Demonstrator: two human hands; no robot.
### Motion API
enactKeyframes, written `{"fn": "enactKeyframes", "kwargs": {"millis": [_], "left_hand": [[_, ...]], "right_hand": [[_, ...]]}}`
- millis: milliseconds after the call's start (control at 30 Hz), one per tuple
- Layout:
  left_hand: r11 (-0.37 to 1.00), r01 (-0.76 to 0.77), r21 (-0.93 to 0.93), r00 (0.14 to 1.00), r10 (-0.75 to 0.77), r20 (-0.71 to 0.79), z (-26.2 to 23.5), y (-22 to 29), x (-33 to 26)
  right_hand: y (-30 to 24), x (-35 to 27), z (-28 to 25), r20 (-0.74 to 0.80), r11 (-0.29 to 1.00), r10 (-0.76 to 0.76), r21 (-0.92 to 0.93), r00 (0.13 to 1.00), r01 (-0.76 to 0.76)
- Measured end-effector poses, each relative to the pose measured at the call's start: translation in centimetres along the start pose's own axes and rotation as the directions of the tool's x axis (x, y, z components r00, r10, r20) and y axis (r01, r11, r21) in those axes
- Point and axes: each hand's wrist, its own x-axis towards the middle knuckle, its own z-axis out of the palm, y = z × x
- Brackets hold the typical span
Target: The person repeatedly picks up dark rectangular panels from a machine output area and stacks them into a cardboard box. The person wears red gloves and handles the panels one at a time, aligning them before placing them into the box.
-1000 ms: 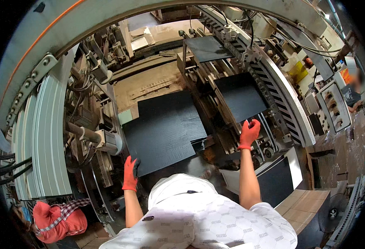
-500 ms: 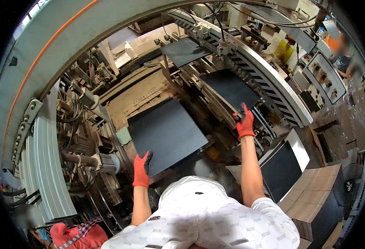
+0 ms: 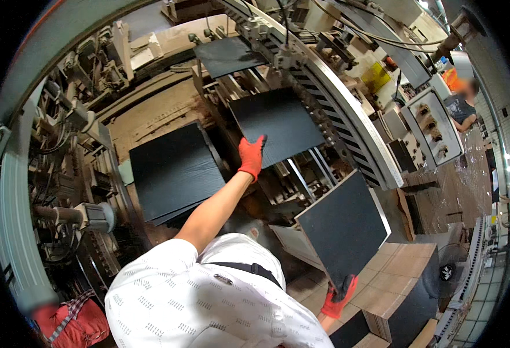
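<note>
My left hand [image 3: 251, 154], in a red glove with dark fingertips, is closed at the near left edge of a black rectangular panel [image 3: 281, 119] lying across metal rails. My right hand [image 3: 341, 297], gloved alike, grips the lower corner of another dark panel [image 3: 345, 223], which is tilted beside a cardboard-brown stack; the fingers under its edge are hidden. Left of my left arm, a stack of black panels [image 3: 176, 174] lies on the machine bed, its top sheet slightly askew. A further dark panel [image 3: 229, 56] rests at the far end of the rails.
A white guide beam with a striped side [image 3: 348, 98] runs along the right of the rails. Cylinders and hoses [image 3: 95, 217] line the left. A control panel [image 3: 432, 127] stands at right, with a person [image 3: 462, 104] beyond. Brown boards [image 3: 397, 272] are stacked near right.
My body has turned right. The left hand left the stacked panel for the one on the rails; the right hand moved from the rails down to the tilted panel, now raised.
</note>
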Motion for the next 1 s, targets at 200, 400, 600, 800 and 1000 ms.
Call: {"fn": "enactKeyframes", "kwargs": {"millis": [200, 400, 600, 800, 1000], "left_hand": [[0.994, 0.07, 0.086, 0.98, -0.053, -0.192, 4.8, -3.7, 1.4], [0.956, -0.081, -0.281, 0.996, 0.066, -0.064, 6.4, -3.1, 0.9], [0.974, -0.004, -0.226, 0.999, -0.005, -0.04, 3.9, -3.0, 2.3], [0.962, 0.005, -0.272, 0.999, -0.019, -0.047, 5.7, -3.3, 2.0], [0.97, 0.01, -0.242, 0.999, -0.021, -0.045, 5.8, -2.9, 1.4]], "right_hand": [[1.9, -5.7, -5.7, -0.081, 0.876, -0.171, -0.469, 0.982, 0.114], [1.7, -8.1, -8.3, -0.199, 0.839, -0.05, -0.54, 0.979, -0.067], [3.8, -0.7, -10.5, -0.142, 0.954, 0.137, -0.248, 0.98, -0.169], [5.6, 1.3, -6.9, -0.169, 0.727, 0.626, 0.48, 0.761, -0.491], [7.6, 5.8, -6.6, 0.045, 0.746, 0.656, 0.115, 0.754, -0.656]]}}
